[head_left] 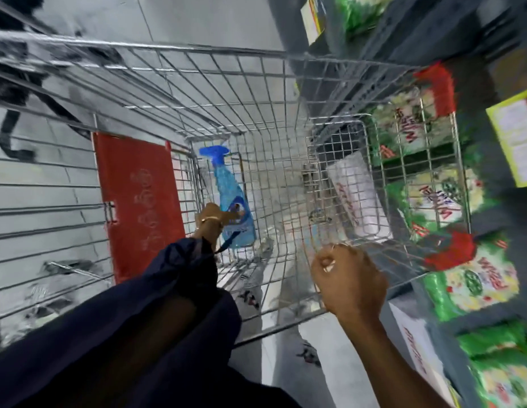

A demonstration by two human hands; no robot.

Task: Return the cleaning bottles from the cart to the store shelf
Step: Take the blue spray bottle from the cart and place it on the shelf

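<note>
A blue spray bottle (231,195) with a blue trigger head lies on the floor of the wire shopping cart (256,83), nozzle pointing away from me. My left hand (212,217), at the end of a dark sleeve, reaches deep into the cart and grips the bottle at its lower body. My right hand (349,278) is closed in a fist over the cart's near right rim and appears to hold the wire. The store shelf (489,207) runs along the right side, just beyond the cart.
Green and white packets (477,287) fill the shelf on the right, with a yellow label (515,139) on its edge. A red flap (138,201) hangs on the cart's left wall. A white box (359,195) shows through the right mesh. Grey tiled floor lies below.
</note>
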